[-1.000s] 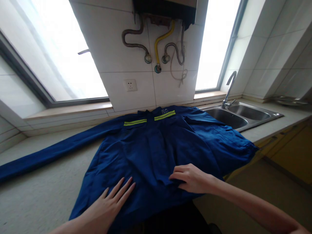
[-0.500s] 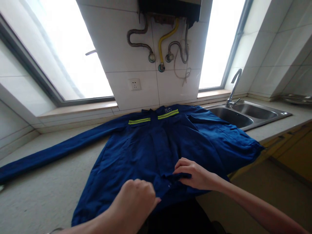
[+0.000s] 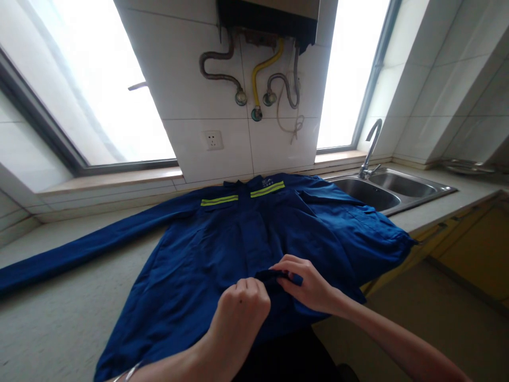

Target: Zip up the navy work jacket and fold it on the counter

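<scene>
A dark blue work jacket [image 3: 214, 249] lies spread front side up on the counter, with a yellow-green stripe across each side of its chest. One sleeve stretches out to the left; the other side drapes toward the sink and over the counter's front edge. Near the hem, my right hand [image 3: 304, 281] pinches a bunched fold of the jacket's front edge. My left hand [image 3: 244, 305] is closed at the same fold, just left of the right hand. Its fingertips are hidden behind the back of the hand.
A double steel sink [image 3: 382, 191] with a faucet [image 3: 370, 148] is set into the counter [image 3: 51, 313] on the right. On the tiled wall are a socket [image 3: 213, 140] and a water heater [image 3: 270, 21] with hoses. Yellow cabinets [image 3: 473, 239] stand below at right.
My left hand has moved up and right to the fold beside my right hand. The fold is now bunched between both hands. The view has shifted slightly to the right.
</scene>
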